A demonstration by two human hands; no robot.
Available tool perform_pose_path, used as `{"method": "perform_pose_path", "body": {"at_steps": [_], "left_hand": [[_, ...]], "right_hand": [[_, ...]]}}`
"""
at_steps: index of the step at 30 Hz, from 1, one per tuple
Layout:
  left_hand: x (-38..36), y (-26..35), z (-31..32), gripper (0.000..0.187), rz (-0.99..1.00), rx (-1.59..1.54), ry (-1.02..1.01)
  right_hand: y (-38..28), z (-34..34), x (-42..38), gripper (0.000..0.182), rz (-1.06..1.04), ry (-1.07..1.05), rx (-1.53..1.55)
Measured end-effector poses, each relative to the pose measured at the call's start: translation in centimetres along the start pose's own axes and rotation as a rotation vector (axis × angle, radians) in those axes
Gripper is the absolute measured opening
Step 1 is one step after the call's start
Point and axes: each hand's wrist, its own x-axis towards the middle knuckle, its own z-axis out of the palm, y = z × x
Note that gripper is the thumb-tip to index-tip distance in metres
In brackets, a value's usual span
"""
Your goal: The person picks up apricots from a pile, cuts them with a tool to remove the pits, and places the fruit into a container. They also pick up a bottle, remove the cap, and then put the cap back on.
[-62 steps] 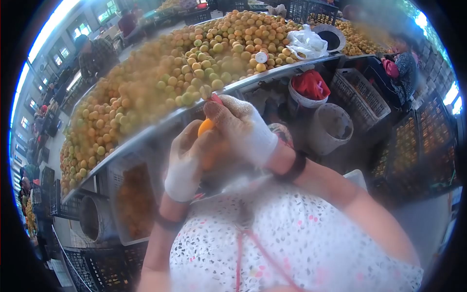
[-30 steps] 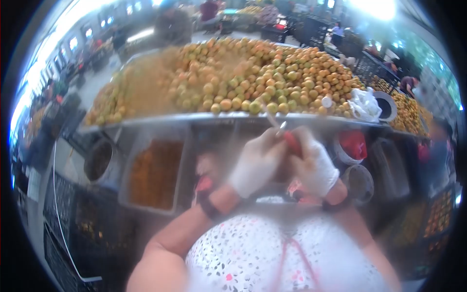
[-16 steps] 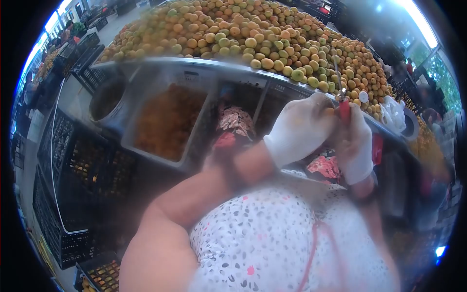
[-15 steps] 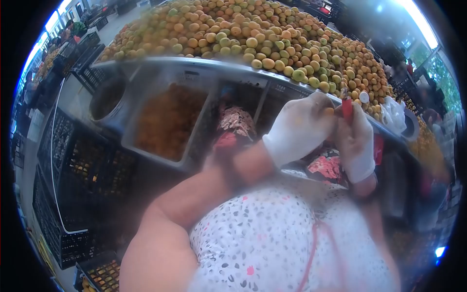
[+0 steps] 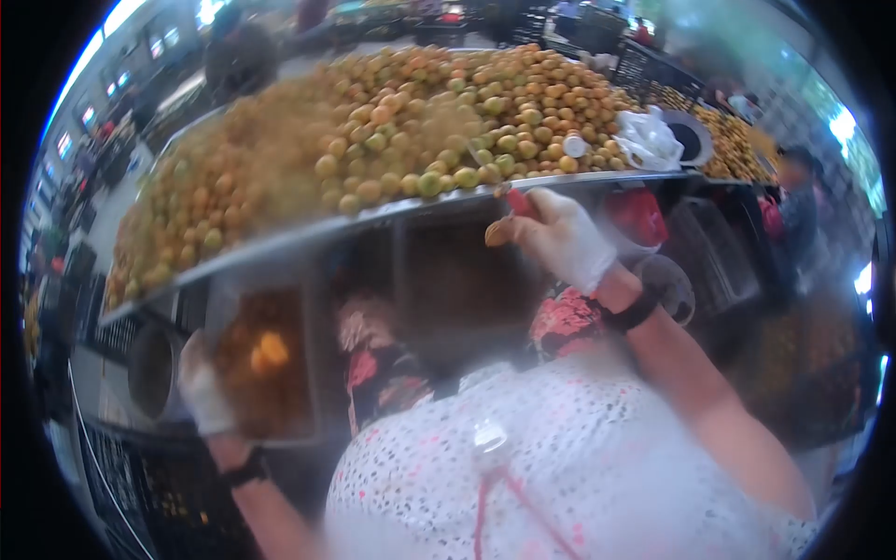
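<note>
My right hand (image 5: 567, 235), in a white glove, is closed on a small red-handled tool (image 5: 521, 203) near the metal rim of the fruit table. A brown-orange piece (image 5: 499, 232) shows at its fingertips. At the left, my left hand (image 5: 203, 385), also gloved, is between a round bucket (image 5: 151, 373) and a bin of orange pieces (image 5: 245, 387); its fingers are blurred. Two bright orange pieces (image 5: 270, 349) stand out over the bin. Beyond the rim (image 5: 308, 231) lies a large heap of round yellow-orange fruit (image 5: 392, 131).
A white plastic bag (image 5: 648, 140) and a dark roll-like ring (image 5: 689, 138) lie at the heap's right end. Below them is a red object (image 5: 637, 219). Black crates (image 5: 173, 495) stand at lower left. A person (image 5: 798, 210) is at the far right.
My hands were together at the right; now my left hand is far left beside the bin. My right hand has moved left in view, still with the red tool. The view has turned.
</note>
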Motion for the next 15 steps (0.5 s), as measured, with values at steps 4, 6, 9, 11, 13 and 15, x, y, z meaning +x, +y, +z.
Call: {"method": "perform_pose_path", "body": {"at_steps": [4,6,9,11,13,15], "left_hand": [[2.1,-9.4,-22.5,0.047,-0.219,-0.236,0.434],[-0.7,-1.3,-25.5,0.047,-0.285,-0.118,0.689],[2.7,8.1,-30.1,0.044,-0.186,0.072,0.786],[3.7,14.8,-33.9,0.041,-0.108,0.292,0.897],[5.3,21.4,-36.9,0.038,-0.02,0.501,1.009],[8.0,27.7,-38.9,0.036,0.078,0.702,1.117]], "right_hand": [[3.2,-3.6,0.6,0.029,-0.153,0.16,-0.255],[4.5,-7.9,0.4,0.03,-0.277,0.118,-0.439],[3.1,-17.7,-1.1,0.024,-0.041,0.134,-0.544],[4.3,-26.0,-0.2,0.026,0.048,0.322,-0.832],[10.6,-38.4,2.0,0.025,-0.188,0.609,-1.019],[8.7,-44.2,2.7,0.029,0.056,0.628,-0.937]]}}
